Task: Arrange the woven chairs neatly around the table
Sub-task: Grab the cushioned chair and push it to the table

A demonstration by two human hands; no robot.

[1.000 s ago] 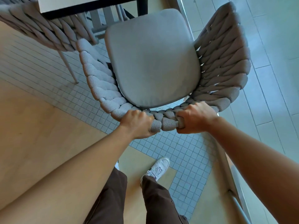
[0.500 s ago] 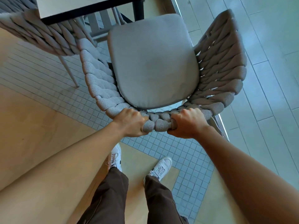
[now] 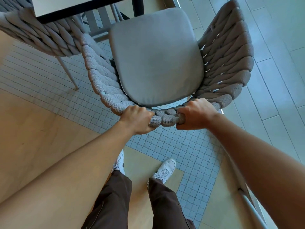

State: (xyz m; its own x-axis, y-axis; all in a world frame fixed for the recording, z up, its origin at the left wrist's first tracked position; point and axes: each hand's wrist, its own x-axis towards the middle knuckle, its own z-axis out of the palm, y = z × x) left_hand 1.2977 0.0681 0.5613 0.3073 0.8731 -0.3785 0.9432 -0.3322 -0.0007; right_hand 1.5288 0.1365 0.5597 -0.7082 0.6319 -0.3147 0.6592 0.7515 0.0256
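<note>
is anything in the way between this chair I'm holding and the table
Nothing visible blocks it. Both hands, left and right, grip the chair by its back rim, and its seat front points at the table. A second chair sits close on the left, so that side looks tight.

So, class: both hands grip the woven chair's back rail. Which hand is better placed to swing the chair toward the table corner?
Probably the right hand: the table lies up-left, so pushing from the rail's right side turns the woven chair that way. The left hand acts more as pivot.
</note>
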